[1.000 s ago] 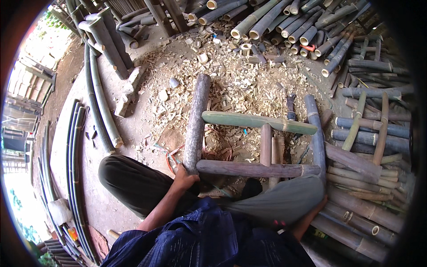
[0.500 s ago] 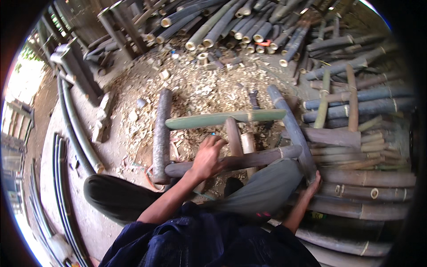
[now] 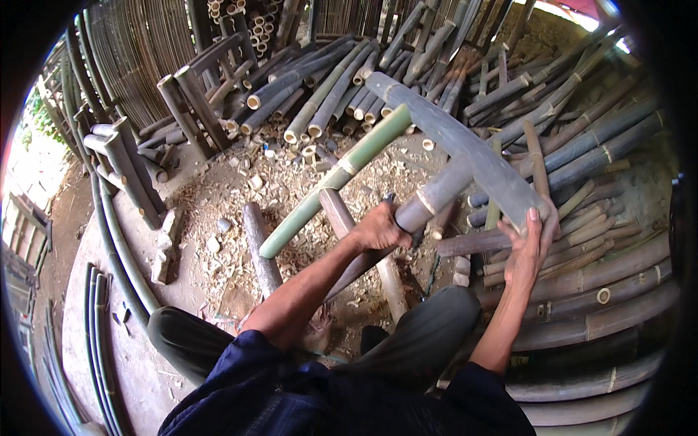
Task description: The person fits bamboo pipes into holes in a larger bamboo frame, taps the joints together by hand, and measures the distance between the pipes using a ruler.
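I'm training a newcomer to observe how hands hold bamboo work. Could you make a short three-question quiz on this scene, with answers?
1. Multiple choice: which hand grips the dark crossbar of the bamboo frame?
A) left
B) right
C) both

2. True or false: the right hand rests flat on the person's knee.

3. Short answer: what colour is the frame's other crossbar?

Key:
1. A. The left hand grips it.
2. False. The right hand holds the near end of the grey post.
3. Green.
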